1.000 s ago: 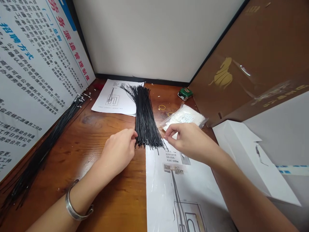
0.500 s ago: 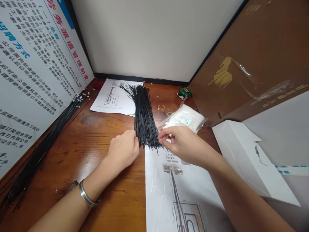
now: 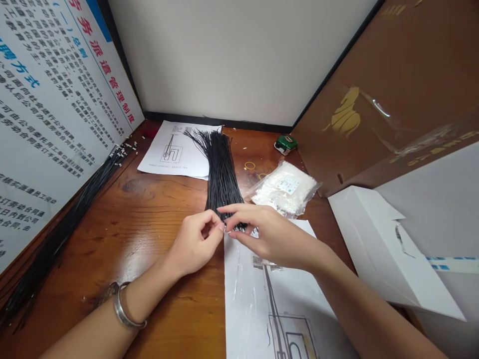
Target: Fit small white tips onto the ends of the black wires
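Observation:
My left hand point(image 3: 198, 242) is closed in a pinch at the near end of a bundle of black wires point(image 3: 224, 172). A wire end seems to be between its thumb and forefinger, mostly hidden by the fingers. Against those fingertips, my right hand point(image 3: 265, 232) pinches a tiny white piece point(image 3: 226, 229), with its forefinger and other fingers arched over it. Its fingers cover part of the bundle's near ends. Close behind the right hand lies a clear bag point(image 3: 286, 187) of small white pieces with a label.
Another bundle of black wires point(image 3: 71, 212), with white pieces on its far ends, lies along the left panel. Printed drawing sheets point(image 3: 250, 309) lie on the wooden table point(image 3: 179, 314). A green tape measure point(image 3: 286, 144), a yellow rubber band point(image 3: 250, 165) and a white box point(image 3: 389, 244) are around.
My right hand has moved left from the bundle's right side to meet the left hand. The left hand has turned, bringing its pinched fingertips to the right hand's fingers.

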Available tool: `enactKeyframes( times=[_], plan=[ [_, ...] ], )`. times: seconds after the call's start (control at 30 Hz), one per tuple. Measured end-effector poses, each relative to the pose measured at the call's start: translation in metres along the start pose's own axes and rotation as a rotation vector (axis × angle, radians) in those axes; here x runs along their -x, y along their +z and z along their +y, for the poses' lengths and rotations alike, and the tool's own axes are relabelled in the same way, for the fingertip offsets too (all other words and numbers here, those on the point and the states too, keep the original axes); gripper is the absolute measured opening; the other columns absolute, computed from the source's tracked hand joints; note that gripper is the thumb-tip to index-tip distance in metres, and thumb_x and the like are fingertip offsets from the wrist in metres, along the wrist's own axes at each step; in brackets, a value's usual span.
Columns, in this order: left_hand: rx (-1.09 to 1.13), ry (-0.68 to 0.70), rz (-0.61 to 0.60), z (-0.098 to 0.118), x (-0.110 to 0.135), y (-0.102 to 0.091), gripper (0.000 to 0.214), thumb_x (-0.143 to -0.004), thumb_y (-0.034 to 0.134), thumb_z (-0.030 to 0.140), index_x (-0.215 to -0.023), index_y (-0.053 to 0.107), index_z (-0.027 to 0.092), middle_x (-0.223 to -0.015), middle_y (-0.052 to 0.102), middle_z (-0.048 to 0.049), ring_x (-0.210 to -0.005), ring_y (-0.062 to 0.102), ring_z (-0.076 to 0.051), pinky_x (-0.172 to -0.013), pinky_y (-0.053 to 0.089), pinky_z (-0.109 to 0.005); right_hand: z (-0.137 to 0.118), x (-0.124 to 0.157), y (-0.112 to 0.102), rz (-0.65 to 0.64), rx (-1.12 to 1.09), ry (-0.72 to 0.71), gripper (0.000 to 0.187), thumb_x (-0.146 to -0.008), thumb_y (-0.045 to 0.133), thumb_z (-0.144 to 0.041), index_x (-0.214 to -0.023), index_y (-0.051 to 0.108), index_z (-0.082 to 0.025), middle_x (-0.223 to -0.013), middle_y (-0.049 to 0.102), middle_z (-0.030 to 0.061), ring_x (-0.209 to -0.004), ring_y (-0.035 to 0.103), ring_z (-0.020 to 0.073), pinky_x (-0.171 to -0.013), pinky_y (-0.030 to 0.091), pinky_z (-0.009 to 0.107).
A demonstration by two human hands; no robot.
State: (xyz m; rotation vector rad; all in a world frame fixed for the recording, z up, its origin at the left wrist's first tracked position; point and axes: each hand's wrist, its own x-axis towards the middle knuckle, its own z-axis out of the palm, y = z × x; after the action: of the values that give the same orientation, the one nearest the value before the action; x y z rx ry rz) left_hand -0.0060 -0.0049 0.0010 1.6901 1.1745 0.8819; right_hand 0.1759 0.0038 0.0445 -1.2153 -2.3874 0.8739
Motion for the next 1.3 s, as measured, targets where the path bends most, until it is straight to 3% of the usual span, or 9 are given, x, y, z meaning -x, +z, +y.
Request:
enactKeyframes(
  times=[0.13, 0.27, 0.43, 0.57, 0.67, 0.77, 0.93, 1.13, 1.3],
  plan=[
    [0.082, 0.036, -0.063, 0.0, 0.0, -0.007, 0.019, -0.082, 0.05, 0.024, -0.064, 0.048, 0.018, -0.058, 0.046, 0.0031, -0.053, 0.039, -0.011, -0.053, 0.031, -0.024, 0.001, 0.0, 0.0, -0.024, -0.002, -0.003, 0.018, -0.087, 0.051, -0.021, -0.083, 0.069, -0.023, -0.127, 0.061, 0.0068, -0.12, 0.053, 0.0238, -0.098, 0.042, 0.044],
    [0.162, 0.042, -0.11, -0.005, 0.003, -0.009, 0.023, -0.082, 0.054, 0.03, -0.063, 0.048, 0.018, -0.055, 0.041, 0.0039, -0.052, 0.035, -0.01, -0.051, 0.028, -0.024, 0.002, -0.002, 0.0, 0.02, -0.019, -0.006, 0.016, -0.085, 0.053, -0.017, -0.083, 0.068, -0.023, -0.121, 0.064, 0.0068, -0.114, 0.057, 0.0222, -0.097, 0.042, 0.041],
    [0.469, -0.104, -0.165, -0.009, 0.003, -0.002, 0.047, -0.088, 0.04, 0.051, -0.056, 0.049, 0.017, -0.052, 0.043, 0.0016, -0.043, 0.029, -0.008, -0.043, 0.022, -0.025, -0.002, -0.003, -0.001, 0.077, -0.081, -0.075, 0.012, -0.084, 0.055, -0.015, -0.082, 0.065, -0.022, -0.11, 0.068, 0.0044, -0.101, 0.062, 0.018, -0.092, 0.045, 0.036],
    [0.495, -0.24, -0.109, -0.005, -0.002, 0.003, 0.055, -0.085, 0.039, 0.06, -0.051, 0.048, 0.017, -0.048, 0.044, 0.0012, -0.04, 0.031, -0.008, -0.04, 0.02, -0.023, -0.005, -0.001, -0.003, 0.089, -0.127, -0.174, 0.013, -0.083, 0.055, -0.012, -0.081, 0.063, -0.022, -0.098, 0.071, 0.0023, -0.09, 0.065, 0.0156, -0.084, 0.047, 0.031],
    [0.499, -0.266, -0.063, -0.003, -0.004, 0.003, 0.051, -0.084, 0.043, 0.06, -0.055, 0.047, 0.017, -0.046, 0.042, 0.0037, -0.039, 0.03, -0.007, -0.039, 0.021, -0.022, -0.007, 0.001, -0.006, 0.085, -0.168, -0.217, 0.013, -0.082, 0.055, -0.012, -0.081, 0.064, -0.021, -0.091, 0.072, 0.0022, -0.084, 0.065, 0.0152, -0.079, 0.049, 0.03],
    [0.487, -0.254, -0.069, -0.005, -0.005, 0.002, 0.043, -0.085, 0.047, 0.055, -0.066, 0.052, 0.017, -0.044, 0.038, 0.0071, -0.038, 0.03, -0.007, -0.038, 0.022, -0.02, -0.012, 0.003, -0.007, 0.012, -0.229, -0.215, 0.013, -0.081, 0.057, -0.011, -0.082, 0.065, -0.021, -0.089, 0.073, 0.0022, -0.082, 0.066, 0.0148, -0.081, 0.049, 0.031],
    [0.619, -0.302, -0.051, -0.007, -0.008, 0.002, 0.033, -0.081, 0.055, 0.049, -0.073, 0.053, 0.017, -0.055, 0.051, 0.0053, -0.036, 0.029, -0.003, -0.035, 0.02, -0.017, -0.024, 0.006, -0.001, -0.17, -0.364, -0.244, 0.012, -0.079, 0.06, -0.008, -0.081, 0.067, -0.017, -0.087, 0.073, 0.0038, -0.08, 0.067, 0.0139, -0.08, 0.051, 0.028],
    [0.673, -0.328, -0.053, -0.005, -0.01, 0.002, 0.033, -0.079, 0.059, 0.047, -0.075, 0.056, 0.015, -0.052, 0.052, 0.0046, -0.034, 0.026, -0.002, -0.034, 0.016, -0.017, -0.036, 0.008, 0.015, -0.364, -0.486, -0.253, 0.016, -0.075, 0.059, -0.003, -0.08, 0.069, -0.015, -0.093, 0.074, 0.0058, -0.083, 0.068, 0.0141, -0.078, 0.052, 0.024],
    [0.706, -0.31, -0.037, -0.006, -0.011, 0.001, 0.029, -0.078, 0.061, 0.043, -0.082, 0.059, 0.014, -0.053, 0.056, 0.0039, -0.034, 0.027, -0.002, -0.034, 0.016, -0.017, -0.045, 0.011, 0.04, -0.502, -0.465, -0.381, 0.013, -0.078, 0.058, -0.006, -0.083, 0.069, -0.012, -0.094, 0.074, 0.0064, -0.085, 0.067, 0.0121, -0.081, 0.049, 0.019]
  ],
)
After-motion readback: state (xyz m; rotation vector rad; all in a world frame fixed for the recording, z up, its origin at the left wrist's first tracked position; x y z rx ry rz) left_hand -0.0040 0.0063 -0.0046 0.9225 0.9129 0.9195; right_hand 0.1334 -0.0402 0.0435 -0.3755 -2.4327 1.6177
